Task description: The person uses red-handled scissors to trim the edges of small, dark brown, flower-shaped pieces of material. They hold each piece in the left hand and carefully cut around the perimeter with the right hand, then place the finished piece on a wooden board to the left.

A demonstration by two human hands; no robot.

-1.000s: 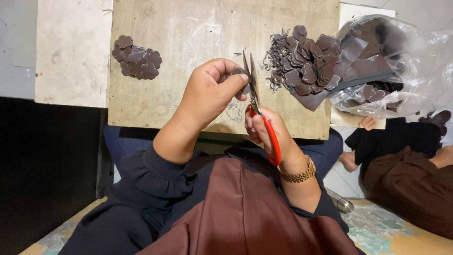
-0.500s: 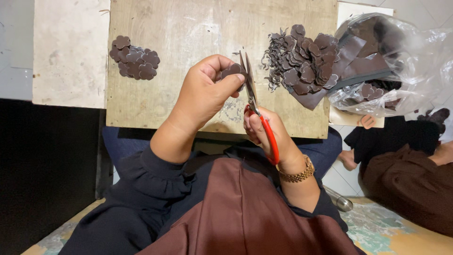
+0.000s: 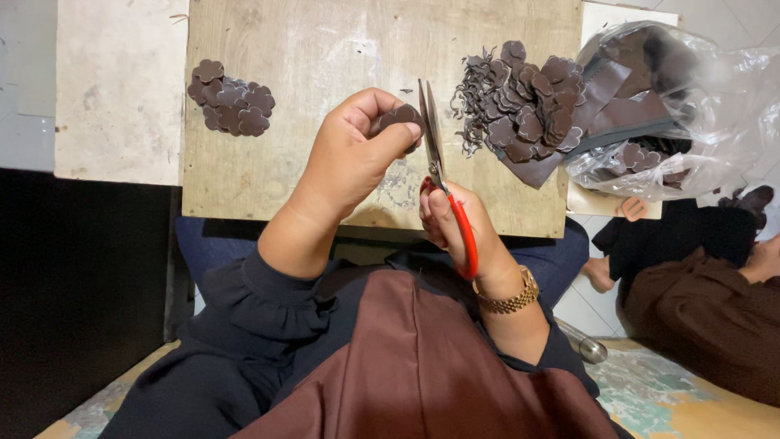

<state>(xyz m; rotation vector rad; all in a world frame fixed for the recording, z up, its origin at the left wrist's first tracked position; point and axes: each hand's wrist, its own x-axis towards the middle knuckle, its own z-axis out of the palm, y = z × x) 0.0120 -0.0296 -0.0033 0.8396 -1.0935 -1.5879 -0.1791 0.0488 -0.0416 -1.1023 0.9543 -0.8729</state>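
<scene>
My left hand (image 3: 353,150) pinches a small dark brown flower-shaped piece (image 3: 398,118) between thumb and fingers over a wooden board (image 3: 325,57). My right hand (image 3: 459,223) grips red-handled scissors (image 3: 443,183), whose blades point up and meet the piece's right edge. A small heap of cut brown flower shapes (image 3: 231,106) lies at the board's left. A bigger pile of brown shapes and curly trimmings (image 3: 520,106) lies at the board's right.
A clear plastic bag (image 3: 691,106) with brown strips and pieces rests at the right. Another person in brown clothing (image 3: 707,301) sits at the lower right. A pale slab (image 3: 118,81) lies left of the board.
The scissors blades have come closer together on the brown piece, and my left hand has turned it slightly. Both hands stay in about the same place.
</scene>
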